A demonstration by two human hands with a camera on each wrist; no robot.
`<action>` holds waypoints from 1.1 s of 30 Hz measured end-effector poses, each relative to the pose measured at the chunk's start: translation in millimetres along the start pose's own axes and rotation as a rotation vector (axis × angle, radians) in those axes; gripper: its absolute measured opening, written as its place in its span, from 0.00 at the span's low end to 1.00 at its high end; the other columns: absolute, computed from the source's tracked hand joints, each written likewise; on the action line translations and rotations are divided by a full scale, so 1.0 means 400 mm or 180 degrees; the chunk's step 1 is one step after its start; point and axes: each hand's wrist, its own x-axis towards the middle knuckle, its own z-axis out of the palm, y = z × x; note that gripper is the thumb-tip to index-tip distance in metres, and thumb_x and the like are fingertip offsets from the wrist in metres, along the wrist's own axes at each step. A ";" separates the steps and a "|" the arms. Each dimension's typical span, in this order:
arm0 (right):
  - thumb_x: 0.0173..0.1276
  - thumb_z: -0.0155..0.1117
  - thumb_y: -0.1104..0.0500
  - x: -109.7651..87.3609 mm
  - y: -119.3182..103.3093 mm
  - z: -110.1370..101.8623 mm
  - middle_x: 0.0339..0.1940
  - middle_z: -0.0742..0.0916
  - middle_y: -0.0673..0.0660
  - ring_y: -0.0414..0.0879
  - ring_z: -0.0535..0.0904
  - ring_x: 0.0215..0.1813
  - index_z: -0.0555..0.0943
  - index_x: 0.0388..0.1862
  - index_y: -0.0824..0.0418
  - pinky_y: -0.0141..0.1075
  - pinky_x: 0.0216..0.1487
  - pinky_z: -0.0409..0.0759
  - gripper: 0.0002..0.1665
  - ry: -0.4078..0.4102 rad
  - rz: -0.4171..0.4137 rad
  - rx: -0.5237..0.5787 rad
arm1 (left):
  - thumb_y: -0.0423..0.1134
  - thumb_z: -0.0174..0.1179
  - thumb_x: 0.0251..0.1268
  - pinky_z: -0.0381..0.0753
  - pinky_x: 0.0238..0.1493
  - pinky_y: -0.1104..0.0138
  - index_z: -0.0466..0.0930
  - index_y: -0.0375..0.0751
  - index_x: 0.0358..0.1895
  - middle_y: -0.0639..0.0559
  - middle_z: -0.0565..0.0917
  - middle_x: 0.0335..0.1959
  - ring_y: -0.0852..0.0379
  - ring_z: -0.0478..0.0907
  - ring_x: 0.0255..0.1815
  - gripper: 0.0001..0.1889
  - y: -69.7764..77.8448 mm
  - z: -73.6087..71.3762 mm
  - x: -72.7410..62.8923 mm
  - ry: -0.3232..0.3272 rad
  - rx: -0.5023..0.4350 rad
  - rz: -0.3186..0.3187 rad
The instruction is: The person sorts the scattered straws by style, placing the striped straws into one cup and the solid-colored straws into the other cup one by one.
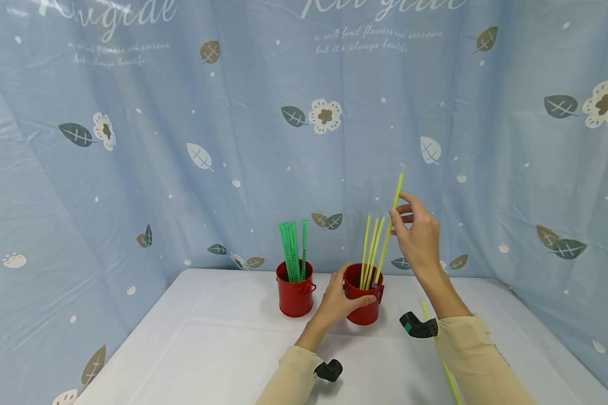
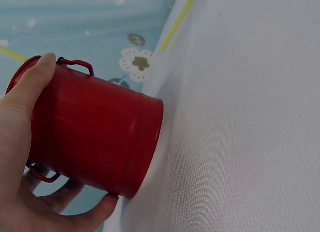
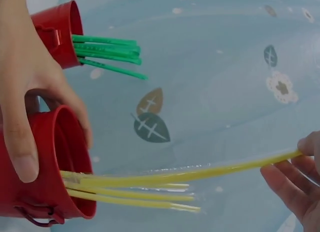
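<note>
My left hand grips a small red metal bucket by its side, thumb across the front near the rim. In the left wrist view, the fingers curl round the bucket. With its thumb and fingertips my right hand pinches the upper part of a yellow straw in a clear wrapper. The lower end of this straw is inside the bucket's mouth in the right wrist view. Several other yellow straws lean in the same bucket.
To the left stands a second red bucket holding several green straws. Another yellow straw lies on the white table by the right forearm. A blue patterned curtain hangs behind the table.
</note>
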 end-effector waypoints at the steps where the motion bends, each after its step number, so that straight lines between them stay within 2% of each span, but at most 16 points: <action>1: 0.69 0.63 0.62 -0.001 0.002 0.003 0.38 0.85 0.64 0.58 0.86 0.34 0.75 0.64 0.62 0.14 0.26 0.75 0.24 0.0007 0.0002 0.0012 | 0.63 0.70 0.51 0.81 0.59 0.55 0.52 0.60 0.76 0.57 0.68 0.66 0.55 0.67 0.67 0.50 -0.001 0.000 0.000 0.0003 0.0003 -0.0004; 6: 0.69 0.64 0.63 -0.017 0.019 0.017 0.37 0.86 0.65 0.59 0.86 0.33 0.76 0.62 0.64 0.13 0.25 0.75 0.23 -0.0015 -0.0009 0.0033 | 0.63 0.70 0.51 0.81 0.58 0.55 0.52 0.63 0.75 0.57 0.68 0.66 0.56 0.67 0.67 0.49 0.000 -0.001 0.000 0.0025 0.0016 -0.0023; 13: 0.69 0.64 0.63 -0.068 0.061 0.045 0.36 0.86 0.64 0.58 0.87 0.33 0.76 0.63 0.64 0.20 0.24 0.79 0.24 -0.0123 0.0105 -0.0009 | 0.63 0.69 0.51 0.80 0.60 0.53 0.51 0.55 0.77 0.56 0.68 0.67 0.55 0.67 0.67 0.52 -0.001 -0.001 0.000 0.0027 0.0023 -0.0030; 17: 0.68 0.64 0.63 -0.105 0.088 0.065 0.36 0.86 0.63 0.57 0.87 0.33 0.76 0.62 0.65 0.26 0.24 0.82 0.24 -0.0191 0.0196 -0.0080 | 0.63 0.69 0.51 0.80 0.60 0.54 0.52 0.59 0.76 0.56 0.68 0.66 0.56 0.67 0.67 0.50 -0.001 0.000 0.001 0.0030 0.0035 -0.0041; 21: 0.68 0.64 0.63 -0.134 0.108 0.082 0.35 0.86 0.63 0.56 0.87 0.32 0.76 0.62 0.65 0.27 0.23 0.82 0.23 -0.0272 0.0256 -0.0129 | 0.64 0.69 0.51 0.80 0.60 0.54 0.52 0.65 0.75 0.57 0.68 0.66 0.56 0.68 0.66 0.48 -0.002 0.001 0.001 0.0049 0.0050 -0.0042; 33: 0.69 0.64 0.62 -0.178 0.131 0.107 0.36 0.87 0.62 0.55 0.87 0.34 0.76 0.61 0.65 0.29 0.22 0.82 0.22 -0.0451 0.0432 -0.0244 | 0.64 0.69 0.51 0.79 0.61 0.54 0.52 0.61 0.75 0.57 0.68 0.66 0.57 0.68 0.67 0.49 -0.004 0.003 0.001 0.0047 0.0062 -0.0039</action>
